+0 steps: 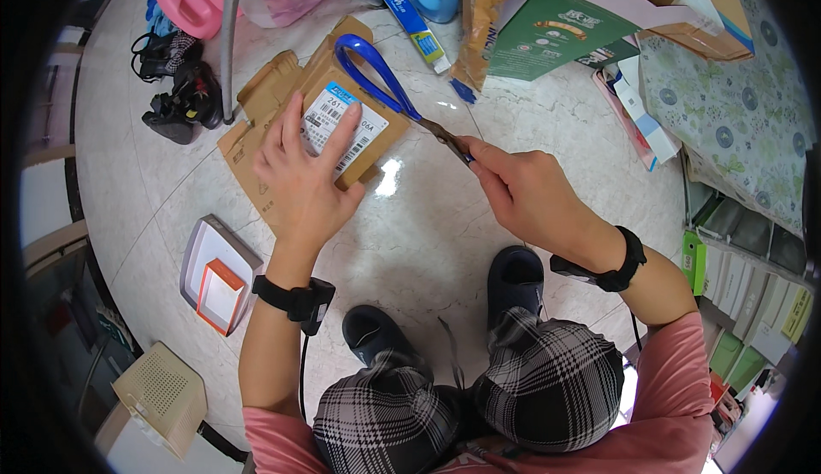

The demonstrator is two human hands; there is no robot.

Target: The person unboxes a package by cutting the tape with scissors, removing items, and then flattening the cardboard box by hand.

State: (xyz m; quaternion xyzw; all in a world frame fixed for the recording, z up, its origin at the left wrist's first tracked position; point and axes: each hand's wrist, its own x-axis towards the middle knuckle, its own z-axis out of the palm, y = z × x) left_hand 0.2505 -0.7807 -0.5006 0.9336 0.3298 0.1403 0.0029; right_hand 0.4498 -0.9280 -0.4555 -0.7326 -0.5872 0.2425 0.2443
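My right hand (523, 185) grips a pair of scissors (401, 107) with blue handles by the blade end. The handle loops point away from me, over the upper edge of a brown cardboard box (378, 147). My left hand (308, 166) lies with spread fingers on top of this box, partly covering a white shipping label (356, 129) with print and barcodes. The thumb sits near the box's right edge. Flattened cardboard flaps (247, 159) stick out on the left and far side. The blade tips are hidden in my right hand.
Two shallow open box parts, grey (199, 262) and orange (221, 288), lie on the tiled floor at left. A metal stand leg (229, 57), shoes (186, 95), a toothpaste box (407, 15) and a green carton (558, 28) are farther off. A beige perforated basket (160, 390) is lower left.
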